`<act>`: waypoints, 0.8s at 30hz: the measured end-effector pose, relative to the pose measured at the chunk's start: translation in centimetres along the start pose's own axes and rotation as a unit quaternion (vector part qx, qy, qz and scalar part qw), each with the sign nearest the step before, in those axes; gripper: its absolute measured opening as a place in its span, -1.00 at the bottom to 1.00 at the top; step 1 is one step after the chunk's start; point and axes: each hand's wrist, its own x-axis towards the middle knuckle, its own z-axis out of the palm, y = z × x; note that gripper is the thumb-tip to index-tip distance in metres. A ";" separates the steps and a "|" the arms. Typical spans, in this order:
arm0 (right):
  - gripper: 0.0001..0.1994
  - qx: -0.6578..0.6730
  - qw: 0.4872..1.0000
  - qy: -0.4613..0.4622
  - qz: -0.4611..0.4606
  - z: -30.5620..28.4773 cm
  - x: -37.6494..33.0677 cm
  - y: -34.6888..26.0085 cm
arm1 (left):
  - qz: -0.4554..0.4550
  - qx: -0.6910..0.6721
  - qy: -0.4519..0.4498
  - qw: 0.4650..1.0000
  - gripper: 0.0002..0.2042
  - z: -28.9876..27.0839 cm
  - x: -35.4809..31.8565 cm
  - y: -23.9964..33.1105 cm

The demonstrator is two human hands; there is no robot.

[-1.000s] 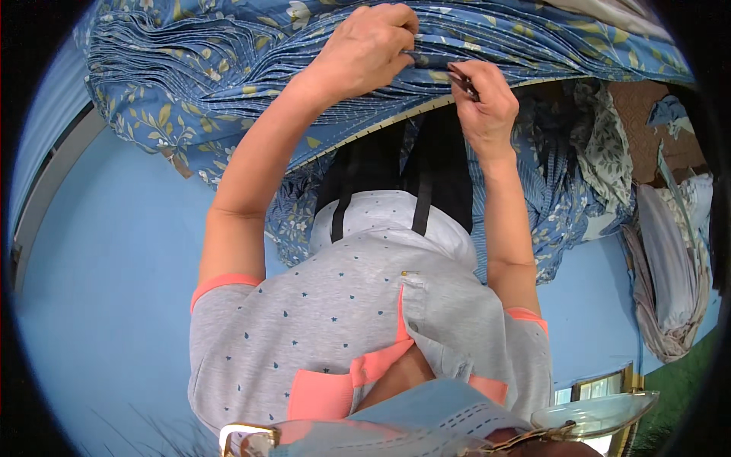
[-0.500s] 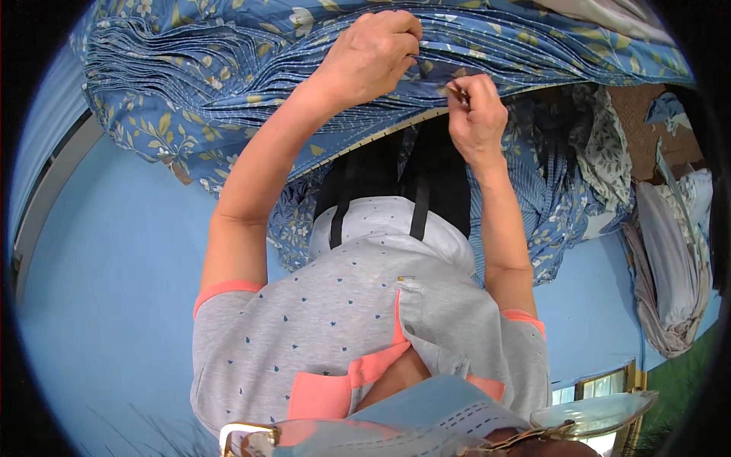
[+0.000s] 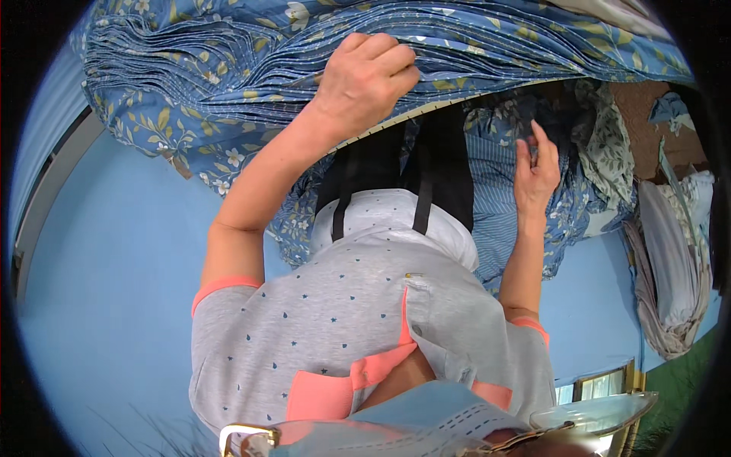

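Note:
Folded blue floral fabric [image 3: 502, 49] with white stitch lines lies in many stacked layers across the far side. My left hand [image 3: 365, 80] is closed at the near edge of these layers, its fingers curled onto the cloth; the fingertips are partly hidden. Lower and to the right, my right hand [image 3: 537, 175] is raised away from the stack. Its thumb and fingers are apart, and I see nothing held in them. Behind that hand hangs dark and blue striped cloth [image 3: 495, 167].
A cream edge strip with dark marks [image 3: 434, 107] runs below the stack, in front of my lap. More blue floral cloth [image 3: 560, 236] is heaped at right. Grey and white cloths [image 3: 674, 266] hang at far right, near a brown surface [image 3: 636, 114] with scraps.
My right hand has moved right and down from the fabric and opened; the small dark object at its fingers no longer shows. My left hand has shifted slightly nearer.

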 end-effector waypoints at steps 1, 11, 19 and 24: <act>-0.71 0.004 1.000 -0.002 -0.001 0.4 0.5 -1.8 | -0.003 0.002 -0.005 1.000 -0.90 -0.2 -0.5 0.4; -0.67 0.100 0.974 -0.002 -0.204 7.2 5.8 -10.8 | -0.064 -0.015 -0.008 0.998 -0.91 0.1 -2.5 2.1; -0.70 0.004 0.963 -0.006 -0.271 8.9 7.1 -9.9 | -0.110 -0.039 0.012 0.993 -0.87 0.1 -2.9 2.1; -0.86 0.050 0.970 0.040 -0.234 9.1 6.9 -9.7 | -0.141 -0.052 0.054 0.987 -0.91 0.8 -2.6 2.0</act>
